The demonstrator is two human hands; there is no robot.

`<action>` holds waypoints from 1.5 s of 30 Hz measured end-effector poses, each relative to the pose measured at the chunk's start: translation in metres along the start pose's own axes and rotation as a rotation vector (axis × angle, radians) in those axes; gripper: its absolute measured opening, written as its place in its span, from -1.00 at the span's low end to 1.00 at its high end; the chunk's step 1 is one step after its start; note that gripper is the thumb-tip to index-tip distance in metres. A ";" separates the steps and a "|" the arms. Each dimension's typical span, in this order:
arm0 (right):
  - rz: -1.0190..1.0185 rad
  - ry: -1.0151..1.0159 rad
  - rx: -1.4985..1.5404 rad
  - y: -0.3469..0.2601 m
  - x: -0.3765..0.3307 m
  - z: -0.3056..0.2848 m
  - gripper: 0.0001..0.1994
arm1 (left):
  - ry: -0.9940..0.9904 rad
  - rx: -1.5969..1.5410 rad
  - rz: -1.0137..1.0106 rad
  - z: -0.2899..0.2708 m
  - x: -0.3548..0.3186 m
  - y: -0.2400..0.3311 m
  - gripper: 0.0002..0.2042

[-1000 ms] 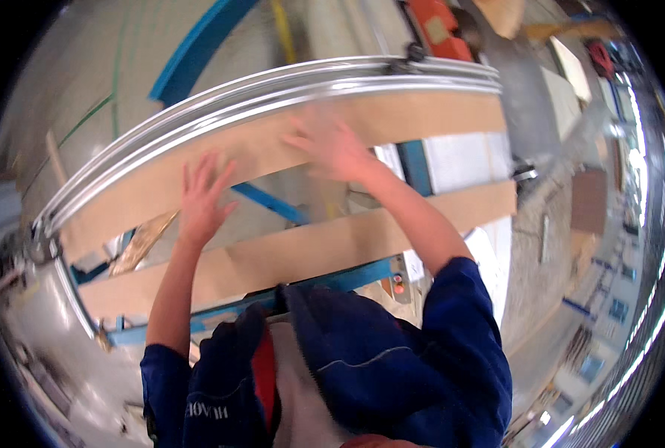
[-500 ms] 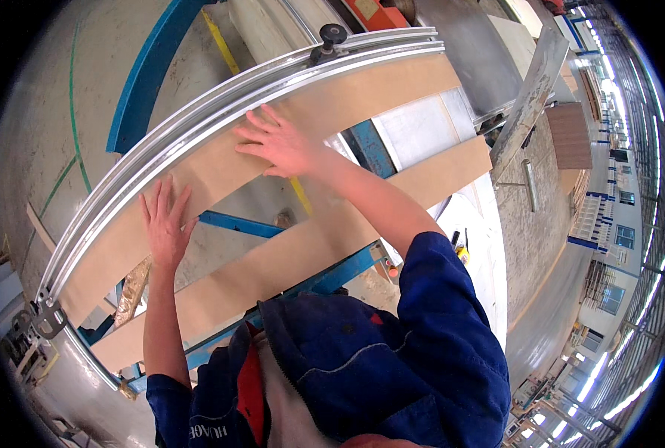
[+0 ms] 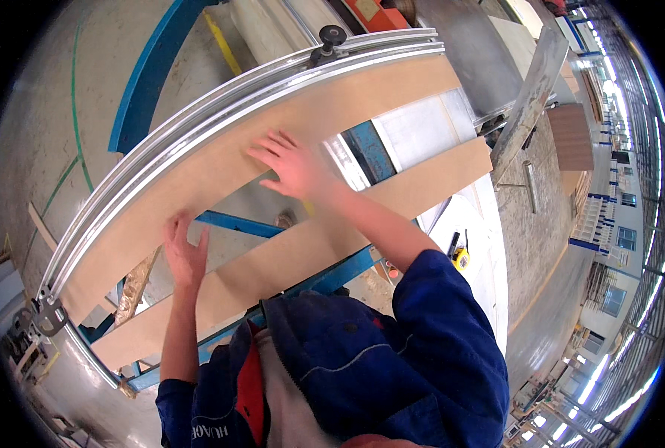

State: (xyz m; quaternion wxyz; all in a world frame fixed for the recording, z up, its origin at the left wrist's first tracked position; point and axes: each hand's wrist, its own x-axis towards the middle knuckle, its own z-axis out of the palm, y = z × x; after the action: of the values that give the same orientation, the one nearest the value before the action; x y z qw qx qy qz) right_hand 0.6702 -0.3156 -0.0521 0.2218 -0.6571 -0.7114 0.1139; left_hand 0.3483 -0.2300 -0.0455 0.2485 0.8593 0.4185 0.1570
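A long brown board strip (image 3: 146, 224) lies against the aluminium fence (image 3: 198, 127). My left hand (image 3: 185, 250) is at its near edge, fingertips at the board and thumb apart, gripping nothing. Farther right, my right hand (image 3: 294, 170) hovers over or lightly touches the same near edge; its fingers are spread and slightly blurred. Whether it touches the wood I cannot tell. Nearer my body, a second brown strip (image 3: 273, 257) lies across the blue frame (image 3: 340, 270), below my right forearm.
A black knob (image 3: 332, 34) stands on the fence, and a metal stop (image 3: 50, 317) sits at its left end. On the white table surface (image 3: 486, 276) at right lie a yellow tape measure (image 3: 461, 259) and a dark marker-like object. A metal beam (image 3: 527, 104) slants beyond.
Both hands have drawn back from the far strip's surface to its near edge, toward my body. The left hand's fingers have curled somewhat. Both strips look unmoved.
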 end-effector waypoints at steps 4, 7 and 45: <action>0.273 0.112 0.285 -0.029 -0.037 0.011 -0.45 | 0.038 -0.359 -0.396 0.006 -0.025 -0.004 -0.69; 0.318 -0.055 0.228 -0.046 -0.061 0.010 -0.53 | 0.031 -0.476 -0.592 0.005 -0.041 -0.025 -0.66; 1.056 0.415 1.910 -0.294 -0.241 0.067 -0.57 | 0.010 -1.961 -0.936 -0.072 -0.449 -0.174 -0.42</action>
State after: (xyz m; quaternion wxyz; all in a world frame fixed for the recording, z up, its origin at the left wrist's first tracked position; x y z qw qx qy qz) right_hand 0.3882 -0.5773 -0.0173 0.6751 -0.4430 0.0889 0.5832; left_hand -0.0674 -0.4746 -0.1108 0.8602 0.0413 0.3979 0.3163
